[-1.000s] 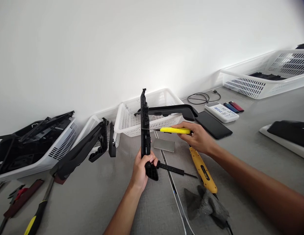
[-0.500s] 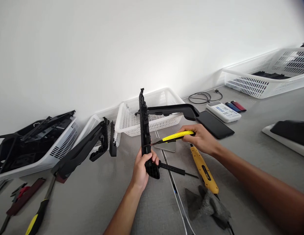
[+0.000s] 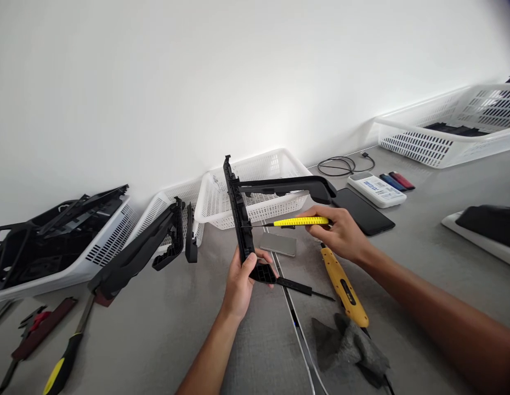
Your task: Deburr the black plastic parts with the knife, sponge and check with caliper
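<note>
My left hand [image 3: 241, 280] grips the lower end of a long black plastic trim piece [image 3: 241, 219], which stands tilted with its ribbed inner side showing. Its fingers wrap round behind the part. In my right hand [image 3: 336, 230] is a yellow-handled utility knife [image 3: 301, 221], pointing left. The thin blade lies across the middle of the trim piece; whether it cuts in cannot be made out. Just beyond, another black trim piece [image 3: 288, 185] rests across a white basket [image 3: 222, 211]. Below my left fingers lies a black screwdriver-like tool [image 3: 295, 286].
At right lie a yellow power tool [image 3: 345, 288], a grey cloth [image 3: 349, 348], a black phone [image 3: 364, 211] and a white device [image 3: 377, 188]. A basket of black parts [image 3: 111, 236] stands left, near a yellow-black handled tool [image 3: 66, 356]. Another white basket [image 3: 423, 145] is far right.
The trim piece now leans further left at its top, and its lower end has swung up and right. The knife blade has moved up along it and lies more level.
</note>
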`<state>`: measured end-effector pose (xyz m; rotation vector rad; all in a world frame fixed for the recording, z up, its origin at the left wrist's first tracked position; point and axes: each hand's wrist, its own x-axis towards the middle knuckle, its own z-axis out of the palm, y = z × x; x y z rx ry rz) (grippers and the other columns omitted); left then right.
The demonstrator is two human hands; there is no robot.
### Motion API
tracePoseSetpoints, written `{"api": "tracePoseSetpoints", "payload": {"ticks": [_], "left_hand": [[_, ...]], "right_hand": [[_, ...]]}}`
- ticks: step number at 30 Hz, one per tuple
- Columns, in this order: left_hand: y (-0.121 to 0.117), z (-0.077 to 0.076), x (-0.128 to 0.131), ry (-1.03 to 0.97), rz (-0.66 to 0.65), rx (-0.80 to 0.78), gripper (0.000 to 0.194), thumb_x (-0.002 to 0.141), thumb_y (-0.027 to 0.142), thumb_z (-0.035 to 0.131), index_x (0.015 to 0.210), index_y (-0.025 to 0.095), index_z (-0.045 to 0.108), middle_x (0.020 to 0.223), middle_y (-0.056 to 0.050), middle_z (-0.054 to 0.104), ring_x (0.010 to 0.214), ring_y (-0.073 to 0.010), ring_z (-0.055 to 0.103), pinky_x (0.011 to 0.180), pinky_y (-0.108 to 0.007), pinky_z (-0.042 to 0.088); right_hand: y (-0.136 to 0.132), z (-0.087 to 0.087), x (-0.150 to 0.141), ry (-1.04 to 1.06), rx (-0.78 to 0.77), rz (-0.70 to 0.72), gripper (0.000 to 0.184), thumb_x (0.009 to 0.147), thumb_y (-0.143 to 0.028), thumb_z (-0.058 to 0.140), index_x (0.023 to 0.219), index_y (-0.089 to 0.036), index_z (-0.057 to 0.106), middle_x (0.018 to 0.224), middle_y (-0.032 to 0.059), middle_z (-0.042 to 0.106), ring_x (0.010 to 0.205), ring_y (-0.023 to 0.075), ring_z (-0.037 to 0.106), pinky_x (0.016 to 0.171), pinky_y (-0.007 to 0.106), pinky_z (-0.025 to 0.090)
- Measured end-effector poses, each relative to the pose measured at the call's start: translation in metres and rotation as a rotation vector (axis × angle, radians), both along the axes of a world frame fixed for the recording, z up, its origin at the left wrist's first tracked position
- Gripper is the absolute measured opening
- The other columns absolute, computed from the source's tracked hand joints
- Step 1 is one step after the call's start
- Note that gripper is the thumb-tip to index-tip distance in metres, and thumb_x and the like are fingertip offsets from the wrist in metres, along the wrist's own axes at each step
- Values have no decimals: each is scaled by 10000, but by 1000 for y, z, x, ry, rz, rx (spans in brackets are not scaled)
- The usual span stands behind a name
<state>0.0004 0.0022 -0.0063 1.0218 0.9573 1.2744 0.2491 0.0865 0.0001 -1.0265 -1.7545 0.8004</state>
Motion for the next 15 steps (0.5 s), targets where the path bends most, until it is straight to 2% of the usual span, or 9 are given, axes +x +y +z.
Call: {"api": "tracePoseSetpoints", "payload": {"ticks": [4, 15], "left_hand": [[1, -1, 0, -27, 9, 16, 383, 970, 555, 750, 1006, 185, 658, 932, -50, 722, 727, -222, 750, 497, -294, 578], [3, -3, -3, -67, -4, 39, 441, 1007, 588, 702, 1011, 147, 691, 937, -64, 733, 746, -192, 740, 550, -280, 615]], "right_hand": [[-3, -1, -2, -76, 104, 35, 260, 789, -211, 612, 964, -195, 803, 884, 50, 790, 740, 216, 647, 682, 315, 455], [-1, 0, -4, -95, 107, 88, 254, 860, -173, 598, 1043, -201, 771, 839, 28, 741, 684, 191, 611, 659, 301, 451]]}}
